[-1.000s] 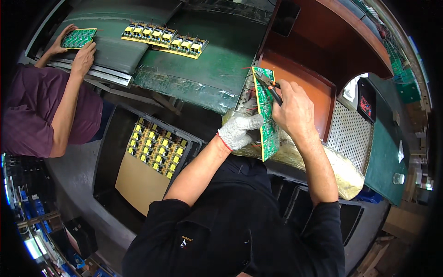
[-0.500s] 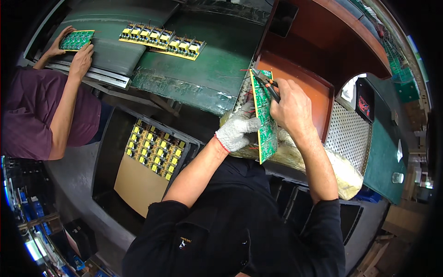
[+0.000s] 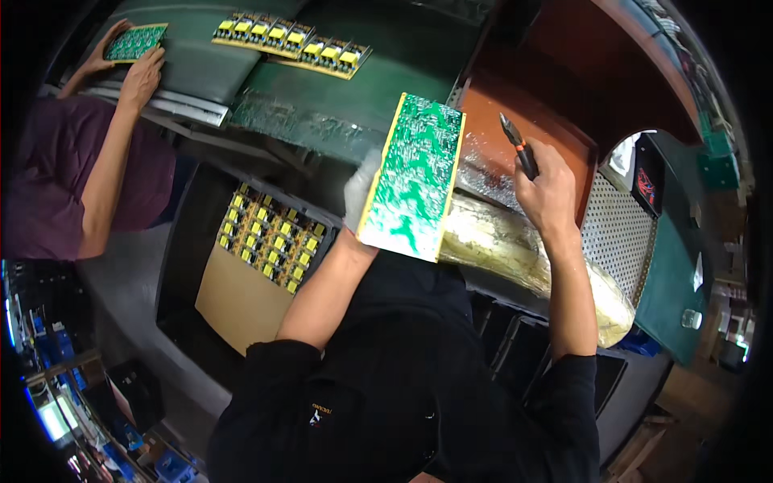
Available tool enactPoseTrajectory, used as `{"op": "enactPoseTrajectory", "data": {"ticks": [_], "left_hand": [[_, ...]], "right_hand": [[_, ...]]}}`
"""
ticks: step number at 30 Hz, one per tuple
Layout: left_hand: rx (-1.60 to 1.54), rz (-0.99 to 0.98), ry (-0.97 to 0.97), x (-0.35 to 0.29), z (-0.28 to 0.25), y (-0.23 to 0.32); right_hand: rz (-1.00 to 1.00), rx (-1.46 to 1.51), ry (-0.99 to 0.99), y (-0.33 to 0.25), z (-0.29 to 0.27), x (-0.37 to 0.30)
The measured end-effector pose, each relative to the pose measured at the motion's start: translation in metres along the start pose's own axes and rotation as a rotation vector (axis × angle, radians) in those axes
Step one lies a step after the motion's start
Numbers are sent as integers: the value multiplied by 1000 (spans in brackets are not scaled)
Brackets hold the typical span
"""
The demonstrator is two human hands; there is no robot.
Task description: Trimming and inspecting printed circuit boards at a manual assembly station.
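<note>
My gloved left hand [image 3: 359, 193] grips a green circuit board panel [image 3: 420, 173] by its left edge, with most of the fingers hidden behind it. The soldered side of the panel faces me and shines at its lower end. To the right, apart from the board, my bare right hand [image 3: 549, 187] is wrapped round a pair of cutting pliers [image 3: 518, 145] with dark and orange handles. Their jaws point up and to the left, over the reddish-brown tray [image 3: 503, 105].
A padded roll in clear wrap [image 3: 515, 241] lies along the bench edge. At left, a black crate [image 3: 181, 266] holds component boards [image 3: 270, 237] and cardboard [image 3: 241, 302]. Boards with yellow parts [image 3: 290, 44] sit on the green bench. A co-worker's hands [image 3: 138, 84] hold another board.
The panel has turned from nearly edge-on to face me and moved left. My right hand has drawn the pliers away from it, to the right.
</note>
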State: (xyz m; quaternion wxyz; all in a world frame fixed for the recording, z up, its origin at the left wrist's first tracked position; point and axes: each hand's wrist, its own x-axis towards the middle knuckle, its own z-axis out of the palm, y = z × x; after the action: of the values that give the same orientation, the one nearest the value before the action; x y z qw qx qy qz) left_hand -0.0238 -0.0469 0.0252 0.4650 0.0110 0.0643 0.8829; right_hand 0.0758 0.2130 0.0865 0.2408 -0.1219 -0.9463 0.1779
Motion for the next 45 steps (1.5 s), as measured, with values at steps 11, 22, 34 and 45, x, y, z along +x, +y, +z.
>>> {"op": "enactPoseTrajectory", "data": {"ticks": [11, 22, 34, 45], "left_hand": [[252, 165, 196, 6, -92, 42], [70, 51, -39, -132, -23, 94], [1357, 376, 991, -405, -122, 145], [2449, -442, 906, -480, -182, 69]], "right_hand": [[-282, 24, -439, -46, -7, -24], [35, -54, -213, 48, 13, -33], [117, -125, -205, 92, 38, -34], [33, -94, -141, 89, 38, -40]]}}
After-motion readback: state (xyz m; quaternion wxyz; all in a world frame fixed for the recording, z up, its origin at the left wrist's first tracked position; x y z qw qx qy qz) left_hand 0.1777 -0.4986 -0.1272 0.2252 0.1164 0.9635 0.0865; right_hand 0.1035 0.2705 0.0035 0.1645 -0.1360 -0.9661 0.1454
